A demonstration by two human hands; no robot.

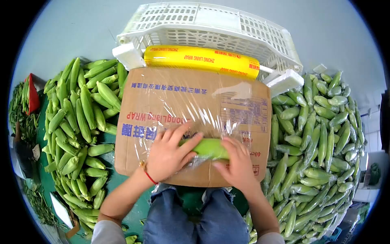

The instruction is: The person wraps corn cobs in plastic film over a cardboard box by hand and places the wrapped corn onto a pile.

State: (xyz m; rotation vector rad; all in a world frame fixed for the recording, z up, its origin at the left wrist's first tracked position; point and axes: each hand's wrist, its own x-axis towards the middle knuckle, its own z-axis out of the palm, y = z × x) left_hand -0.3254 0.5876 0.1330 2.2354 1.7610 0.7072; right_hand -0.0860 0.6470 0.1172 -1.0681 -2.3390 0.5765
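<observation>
A green ear of corn (210,149) in its husk lies crosswise on a cardboard box (195,97), with clear plastic wrap (199,110) around it. My left hand (172,151) holds its left end, fingers partly fanned over the film. Around the right end my right hand (237,162) is closed, thumb below and fingers above. The film runs down over the box top from a yellow roll of cling wrap (201,61) at the far edge. The corn's ends are partly hidden by my fingers.
Unwrapped ears of corn (77,118) are heaped on the left. Film-wrapped ears (321,171) form a large pile on the right. Behind the roll stands a white plastic crate (215,20), and white blocks (286,82) sit at the roll's ends. My knees are under the box's near edge.
</observation>
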